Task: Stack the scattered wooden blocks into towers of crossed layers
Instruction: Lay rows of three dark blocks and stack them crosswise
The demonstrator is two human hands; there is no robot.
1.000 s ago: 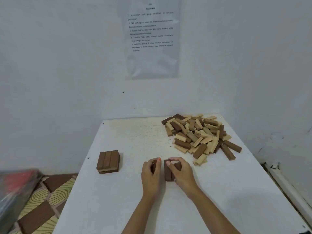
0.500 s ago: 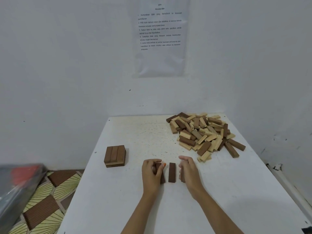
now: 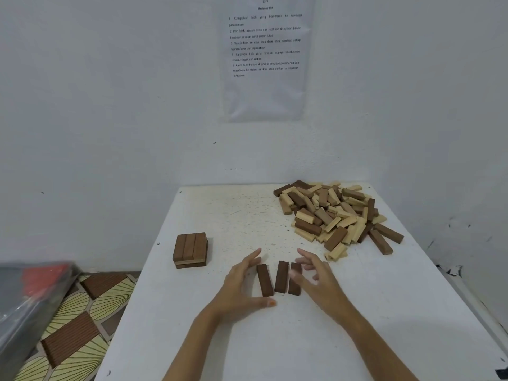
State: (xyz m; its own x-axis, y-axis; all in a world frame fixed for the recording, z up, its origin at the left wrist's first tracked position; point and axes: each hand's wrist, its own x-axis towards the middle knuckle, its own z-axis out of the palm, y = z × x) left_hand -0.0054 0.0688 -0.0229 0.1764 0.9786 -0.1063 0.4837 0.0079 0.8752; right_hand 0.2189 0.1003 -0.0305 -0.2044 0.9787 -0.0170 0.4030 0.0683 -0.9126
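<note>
Three dark brown blocks lie side by side on the white table [image 3: 275, 347], pointing away from me: a left block [image 3: 264, 279] slightly splayed, a middle block [image 3: 281, 276] and a right block [image 3: 295, 280]. My left hand [image 3: 242, 290] is spread just left of them, fingers straight, thumb near the left block's front end. My right hand [image 3: 316, 276] hovers blurred at the right block, fingers loose, holding nothing. A low tower [image 3: 190, 250] of crossed layers, dark on top, stands at the table's left edge. A heap of light and dark blocks [image 3: 332, 213] fills the far right corner.
White walls close the table in behind and on the right, with a printed sheet [image 3: 265, 56] taped up. Left of the table the floor shows patterned tiles [image 3: 74, 331] and a grey plastic-wrapped object [image 3: 27, 298].
Both hands have let go of the dark blocks and opened. The three blocks now lie flat in a row between the hands. The camera view shifted slightly left.
</note>
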